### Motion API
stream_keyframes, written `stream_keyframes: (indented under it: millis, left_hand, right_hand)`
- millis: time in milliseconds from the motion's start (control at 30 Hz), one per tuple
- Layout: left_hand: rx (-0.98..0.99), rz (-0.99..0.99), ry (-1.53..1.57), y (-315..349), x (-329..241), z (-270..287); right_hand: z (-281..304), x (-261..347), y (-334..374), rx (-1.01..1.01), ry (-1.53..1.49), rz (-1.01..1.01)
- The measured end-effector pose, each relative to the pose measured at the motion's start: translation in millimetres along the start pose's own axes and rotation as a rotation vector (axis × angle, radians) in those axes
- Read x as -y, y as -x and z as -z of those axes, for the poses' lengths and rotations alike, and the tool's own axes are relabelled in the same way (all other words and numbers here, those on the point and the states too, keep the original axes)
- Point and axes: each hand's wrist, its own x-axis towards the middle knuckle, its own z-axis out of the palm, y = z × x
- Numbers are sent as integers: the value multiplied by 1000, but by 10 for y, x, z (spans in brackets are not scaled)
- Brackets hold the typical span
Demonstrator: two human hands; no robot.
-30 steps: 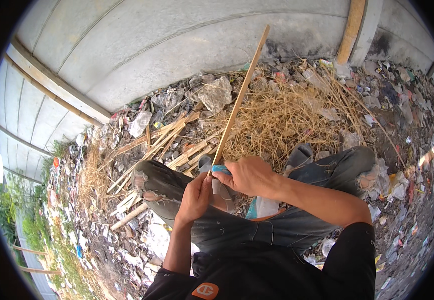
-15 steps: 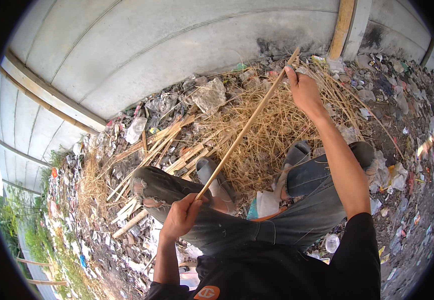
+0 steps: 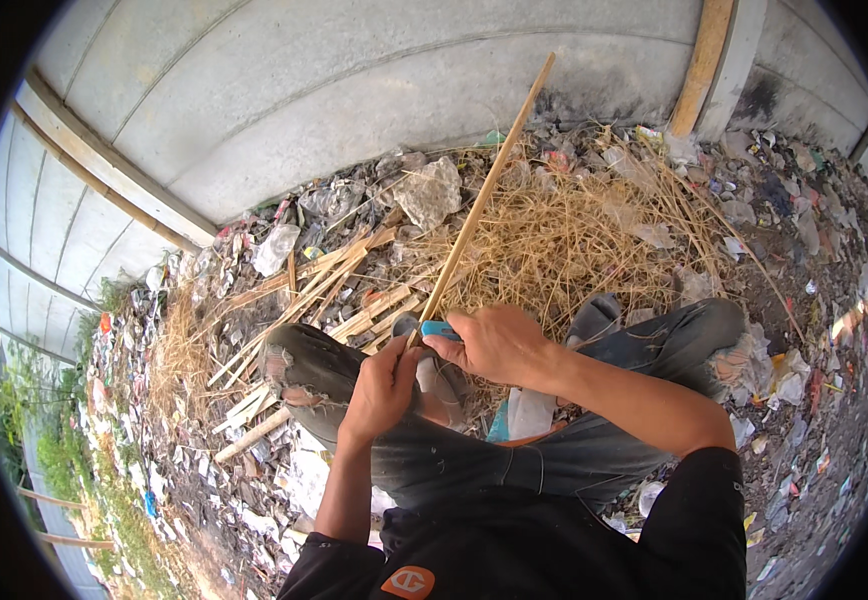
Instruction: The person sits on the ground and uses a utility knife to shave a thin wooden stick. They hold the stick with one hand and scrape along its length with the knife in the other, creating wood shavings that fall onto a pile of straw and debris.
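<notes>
A long, thin bamboo strip (image 3: 484,195) slants up and away from my lap toward the wall. My left hand (image 3: 378,392) is closed around its lower end, above my left leg. Right beside it, my right hand (image 3: 502,342) grips a small tool with a blue handle (image 3: 440,329), pressed near the strip just above my left fingers. Any blade on that tool is too small or hidden to make out. Beyond my feet lies a loose heap of curly bamboo shavings (image 3: 564,235).
Several split bamboo strips (image 3: 299,300) lie in a pile left of my feet. A pale rock (image 3: 428,194) rests near the concrete wall (image 3: 354,100). Litter and plastic scraps cover the ground. A bamboo post (image 3: 701,70) stands against the wall.
My right hand has come down from the strip's far end to beside my left hand, and the blue handle now shows. The strip's far end has swung left and points higher.
</notes>
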Motion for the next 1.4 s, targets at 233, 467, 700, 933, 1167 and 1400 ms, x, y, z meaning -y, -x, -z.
stream_keyframes:
  millis: [233,467,700,933,1167,1400]
  left_hand:
    - [-65,-31,15,-193,-97,-155]
    - [-59,-27,2,-251,-136,-180]
    - [138,173,81,261,-100,98]
    - [71,132,137,74,-92,-3]
    - [101,142,11,302,42,107]
    - [231,126,-14,836,395,395]
  right_hand:
    - [-39,-44,37,-66,19,-14]
    - [-7,-236,-55,-109,14,-39]
    - [999,-1038,-304,-292,-3,-472]
    - [203,-75,-33,22,70,-72]
    - [406,-763,-342,-165,-17,-357]
    - [1325,-2126,-261,-599,-42,-881]
